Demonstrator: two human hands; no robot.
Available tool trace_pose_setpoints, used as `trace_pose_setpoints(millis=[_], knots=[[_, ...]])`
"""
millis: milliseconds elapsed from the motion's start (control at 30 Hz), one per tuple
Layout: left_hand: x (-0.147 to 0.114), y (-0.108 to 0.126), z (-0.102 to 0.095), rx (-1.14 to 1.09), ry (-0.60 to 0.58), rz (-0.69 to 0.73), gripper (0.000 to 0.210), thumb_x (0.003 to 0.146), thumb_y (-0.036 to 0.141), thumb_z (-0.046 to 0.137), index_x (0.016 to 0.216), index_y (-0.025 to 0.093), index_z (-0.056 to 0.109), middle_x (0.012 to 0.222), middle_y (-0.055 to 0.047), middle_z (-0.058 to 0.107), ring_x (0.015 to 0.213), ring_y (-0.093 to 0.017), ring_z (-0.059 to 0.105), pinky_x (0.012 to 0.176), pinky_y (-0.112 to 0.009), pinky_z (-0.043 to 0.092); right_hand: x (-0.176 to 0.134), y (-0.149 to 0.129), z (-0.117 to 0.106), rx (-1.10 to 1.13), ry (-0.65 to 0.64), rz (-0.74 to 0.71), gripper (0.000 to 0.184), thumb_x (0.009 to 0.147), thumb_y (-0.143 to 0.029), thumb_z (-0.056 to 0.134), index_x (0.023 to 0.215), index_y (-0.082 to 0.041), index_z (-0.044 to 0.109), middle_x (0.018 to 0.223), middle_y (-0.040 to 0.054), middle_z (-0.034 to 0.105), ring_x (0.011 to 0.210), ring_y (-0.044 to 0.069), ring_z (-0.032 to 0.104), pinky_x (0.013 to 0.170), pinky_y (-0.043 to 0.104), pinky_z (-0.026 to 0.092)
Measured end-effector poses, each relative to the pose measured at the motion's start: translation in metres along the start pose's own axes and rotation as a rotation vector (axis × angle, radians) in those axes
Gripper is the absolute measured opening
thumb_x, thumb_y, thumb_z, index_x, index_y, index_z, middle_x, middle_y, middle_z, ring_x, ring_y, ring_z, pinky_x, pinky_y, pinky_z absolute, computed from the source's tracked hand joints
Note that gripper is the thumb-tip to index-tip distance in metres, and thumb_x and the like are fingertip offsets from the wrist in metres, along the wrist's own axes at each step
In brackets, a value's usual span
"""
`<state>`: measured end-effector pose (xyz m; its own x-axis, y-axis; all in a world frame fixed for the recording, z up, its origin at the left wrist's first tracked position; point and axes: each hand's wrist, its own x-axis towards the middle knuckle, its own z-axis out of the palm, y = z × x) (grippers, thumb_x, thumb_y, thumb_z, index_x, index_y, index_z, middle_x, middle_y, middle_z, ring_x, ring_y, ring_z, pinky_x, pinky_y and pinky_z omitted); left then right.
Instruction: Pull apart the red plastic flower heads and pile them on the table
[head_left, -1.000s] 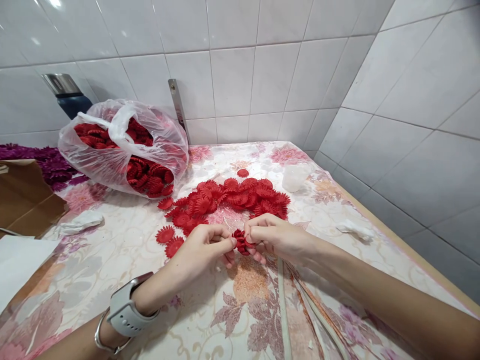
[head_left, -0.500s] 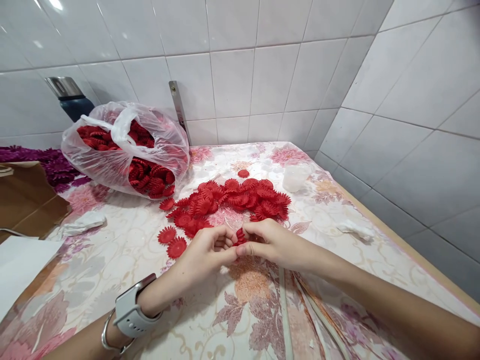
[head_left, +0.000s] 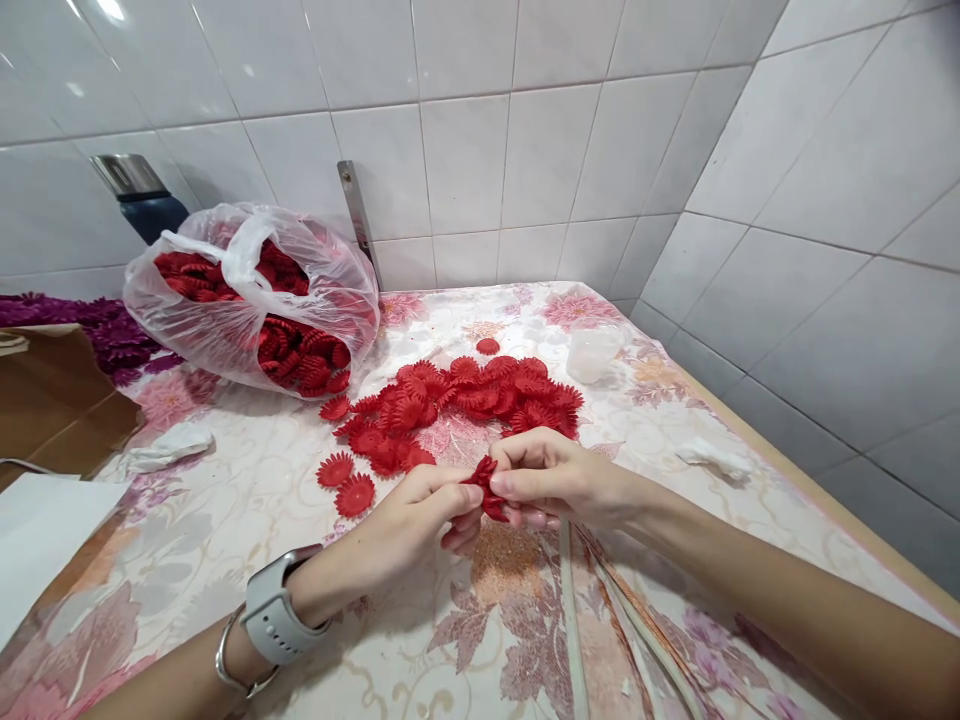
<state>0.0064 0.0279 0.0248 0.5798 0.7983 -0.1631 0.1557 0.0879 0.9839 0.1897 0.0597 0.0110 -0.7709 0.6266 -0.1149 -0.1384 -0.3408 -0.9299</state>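
Observation:
Between my two hands is a red fabric flower [head_left: 489, 488], pinched from both sides and partly hidden by the fingers. My left hand [head_left: 431, 510] is closed on its left edge, thumb on top. My right hand [head_left: 566, 478] grips its right edge between thumb and fingers. Just beyond them lies a curved heap of red flowers [head_left: 480, 388] with toothed petals. Two loose red flowers [head_left: 354, 494] rest left of my hands.
A clear plastic bag [head_left: 225, 340] full of red flowers stands at the back left, before a dark blue bottle [head_left: 154, 212]. Purple flowers [head_left: 112, 335], a brown cardboard piece [head_left: 64, 400] and white paper [head_left: 49, 550] lie left. A translucent block [head_left: 591, 355] sits behind the heap; thin strips [head_left: 570, 620] lie in front.
The red flower between my hands has been lifted and turned, and more of it shows. My left hand has rolled, with its thumb now on top; my right hand has shifted slightly.

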Motion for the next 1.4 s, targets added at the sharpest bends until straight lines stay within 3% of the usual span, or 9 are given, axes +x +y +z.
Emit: trace_pose_setpoints(millis=[133, 400, 600, 767, 933, 1133, 1300, 1400], knots=[[0.006, -0.006, 0.0, -0.247, 0.011, -0.046, 0.028, 0.077, 0.024, 0.043, 0.051, 0.019, 0.036, 0.047, 0.006, 0.034, 0.046, -0.009, 0.032, 0.051, -0.026, 0.027, 0.006, 0.008, 0.002, 0.123, 0.026, 0.003, 0.033, 0.068, -0.037, 0.074, 0.06, -0.013, 0.052, 0.052, -0.0032, 0.056, 0.036, 0.001, 0.037, 0.032, 0.013, 0.024], [0.012, -0.005, 0.0, -0.32, 0.02, -0.135, 0.029, 0.073, 0.03, 0.036, 0.047, 0.022, 0.025, 0.042, 0.008, 0.022, 0.041, -0.008, 0.024, 0.046, -0.025, 0.024, 0.009, 0.009, 0.0, 0.195, 0.087, 0.017, 0.032, 0.066, -0.032, 0.073, 0.058, -0.014, 0.048, 0.047, -0.0064, 0.047, 0.037, 0.001, 0.027, 0.033, 0.014, 0.019], [0.012, -0.005, -0.008, -0.191, 0.106, -0.111, 0.031, 0.077, 0.028, 0.043, 0.049, 0.021, 0.031, 0.047, 0.006, 0.03, 0.045, -0.009, 0.028, 0.046, -0.026, 0.02, 0.002, -0.002, -0.001, 0.051, 0.187, -0.069, 0.03, 0.076, -0.028, 0.07, 0.059, -0.014, 0.049, 0.048, -0.0063, 0.05, 0.04, 0.002, 0.038, 0.037, 0.013, 0.027], [0.008, 0.003, -0.011, -0.122, 0.093, -0.091, 0.033, 0.076, 0.025, 0.048, 0.047, 0.02, 0.033, 0.046, 0.006, 0.031, 0.045, -0.009, 0.028, 0.048, -0.028, 0.018, -0.003, -0.013, -0.009, -0.031, 0.117, -0.036, 0.027, 0.075, -0.027, 0.071, 0.061, -0.013, 0.053, 0.055, -0.0015, 0.059, 0.044, 0.004, 0.047, 0.039, 0.014, 0.033], [0.008, 0.007, -0.005, -0.172, 0.067, -0.052, 0.031, 0.076, 0.03, 0.041, 0.048, 0.021, 0.03, 0.047, 0.007, 0.026, 0.045, -0.009, 0.025, 0.047, -0.027, 0.02, -0.004, -0.019, -0.009, 0.031, 0.072, 0.005, 0.03, 0.073, -0.031, 0.071, 0.059, -0.013, 0.051, 0.048, -0.0049, 0.049, 0.041, 0.003, 0.04, 0.037, 0.015, 0.028], [0.007, 0.007, -0.001, -0.142, 0.082, 0.02, 0.032, 0.075, 0.036, 0.036, 0.048, 0.022, 0.025, 0.047, 0.007, 0.023, 0.046, -0.01, 0.024, 0.049, -0.027, 0.024, -0.001, -0.017, 0.0, 0.046, 0.133, -0.062, 0.036, 0.068, -0.04, 0.072, 0.061, -0.015, 0.047, 0.053, -0.0067, 0.043, 0.043, 0.003, 0.032, 0.036, 0.015, 0.022], [0.008, 0.003, -0.005, 0.045, 0.148, -0.006, 0.031, 0.076, 0.032, 0.041, 0.048, 0.021, 0.032, 0.048, 0.005, 0.032, 0.048, -0.011, 0.03, 0.051, -0.028, 0.026, -0.002, -0.013, 0.003, -0.103, 0.175, -0.096, 0.033, 0.075, -0.036, 0.067, 0.061, -0.017, 0.045, 0.052, -0.0059, 0.047, 0.044, 0.004, 0.037, 0.039, 0.017, 0.025], [0.008, 0.002, -0.004, 0.201, 0.238, -0.036, 0.031, 0.079, 0.03, 0.041, 0.05, 0.021, 0.035, 0.05, 0.005, 0.036, 0.052, -0.013, 0.034, 0.053, -0.028, 0.025, -0.003, -0.011, 0.01, -0.361, 0.193, -0.106, 0.027, 0.083, -0.033, 0.058, 0.066, -0.018, 0.044, 0.055, -0.0065, 0.045, 0.046, 0.006, 0.037, 0.042, 0.018, 0.027]])
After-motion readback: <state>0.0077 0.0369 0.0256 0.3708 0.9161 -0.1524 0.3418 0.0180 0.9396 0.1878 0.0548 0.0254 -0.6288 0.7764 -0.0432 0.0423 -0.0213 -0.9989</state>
